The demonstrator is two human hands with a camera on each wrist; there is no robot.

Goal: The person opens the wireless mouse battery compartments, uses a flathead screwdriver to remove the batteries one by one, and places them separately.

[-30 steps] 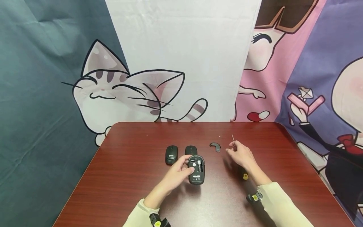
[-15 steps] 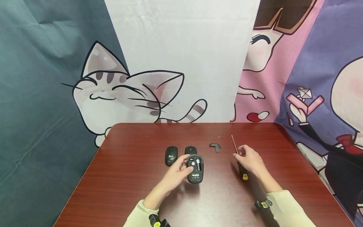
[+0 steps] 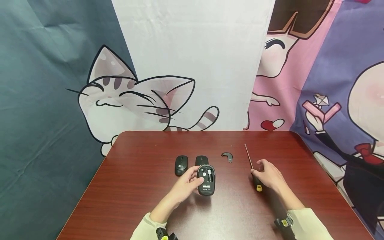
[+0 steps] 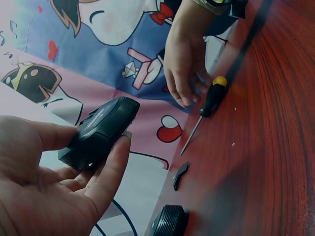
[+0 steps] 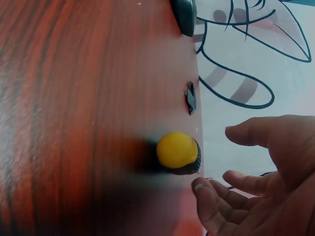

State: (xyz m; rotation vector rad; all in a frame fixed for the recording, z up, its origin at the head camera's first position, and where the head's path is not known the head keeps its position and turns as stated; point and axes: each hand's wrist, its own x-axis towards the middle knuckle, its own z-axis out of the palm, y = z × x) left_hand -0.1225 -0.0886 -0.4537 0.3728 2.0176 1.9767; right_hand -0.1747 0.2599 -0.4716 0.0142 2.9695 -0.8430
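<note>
My left hand (image 3: 183,186) grips a black computer mouse (image 3: 206,188), its underside turned up. The battery bay is uncovered, and a battery (image 3: 209,175) lies in it. In the left wrist view, thumb and fingers hold this mouse (image 4: 101,130) by its sides. My right hand (image 3: 271,176) hovers beside a screwdriver (image 3: 259,187) with a black and yellow handle, which lies on the table. The right wrist view has the hand's fingers (image 5: 209,209) relaxed and apart from the yellow handle end (image 5: 176,150). A curved black battery cover (image 3: 228,156) lies farther back.
Two more black mice lie on the reddish-brown table (image 3: 135,196): one at the left (image 3: 181,165), another (image 3: 201,160) partly hidden behind the held mouse. A printed cartoon curtain (image 3: 192,60) hangs behind the table's far edge.
My right hand has put the screwdriver down on the table, let go, and drawn back toward me and to the right. My left hand keeps the mouse nearly still.
</note>
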